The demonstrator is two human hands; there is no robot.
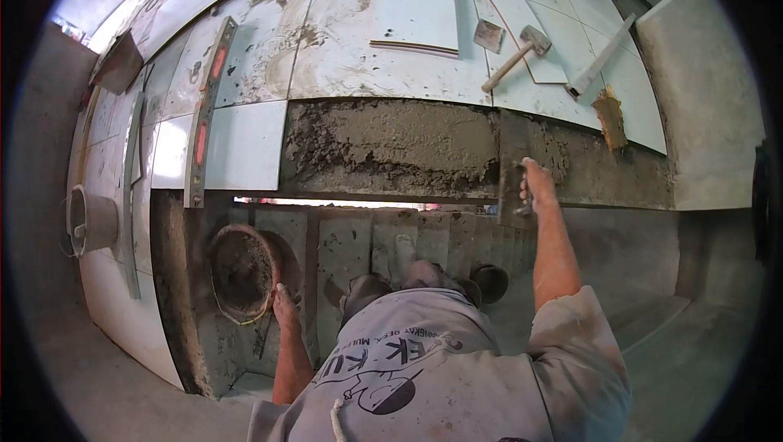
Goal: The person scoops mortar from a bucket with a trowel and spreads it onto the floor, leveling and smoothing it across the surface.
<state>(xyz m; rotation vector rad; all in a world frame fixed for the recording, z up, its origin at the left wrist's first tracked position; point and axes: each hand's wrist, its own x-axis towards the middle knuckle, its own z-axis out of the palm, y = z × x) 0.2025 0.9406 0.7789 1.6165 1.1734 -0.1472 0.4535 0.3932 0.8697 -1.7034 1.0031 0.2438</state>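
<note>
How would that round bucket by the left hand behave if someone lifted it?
The bucket would probably feel heavy, since lumpy mortar lies inside it. Lifted only at the rim near the left hand, it would likely tip. The mortar looks thick, so it might slump rather than splash.

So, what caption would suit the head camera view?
Right hand holding a float over grey mortar; left hand at a bucket.
</note>
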